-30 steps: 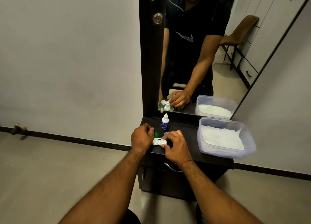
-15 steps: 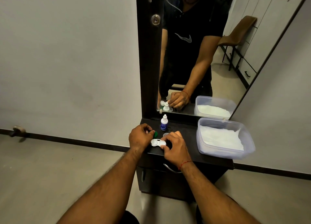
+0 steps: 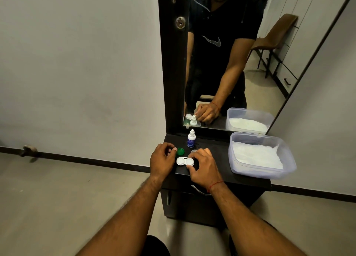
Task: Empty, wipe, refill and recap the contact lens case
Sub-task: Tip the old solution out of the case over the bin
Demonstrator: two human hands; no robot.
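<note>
The white contact lens case (image 3: 185,161) lies on the black shelf (image 3: 231,176) with both wells uncapped. My right hand (image 3: 204,168) pinches its right end between thumb and fingers. A green cap (image 3: 180,151) lies just behind the case's left well. My left hand (image 3: 162,160) rests beside it, fingers curled, fingertips at the cap's left edge. A pale cap (image 3: 193,151) peeks out behind my right hand. The small white solution bottle (image 3: 191,138) with a blue label stands upright near the mirror.
A clear plastic tub (image 3: 289,166) holding white tissue sits on the right of the shelf. The mirror (image 3: 240,63) rises behind the shelf and reflects me. A drawer handle (image 3: 198,190) hangs below the shelf's front edge. Bare floor lies to the left.
My left hand has drawn back a little from the green cap, which now shows in full on the shelf. My right hand stays on the case.
</note>
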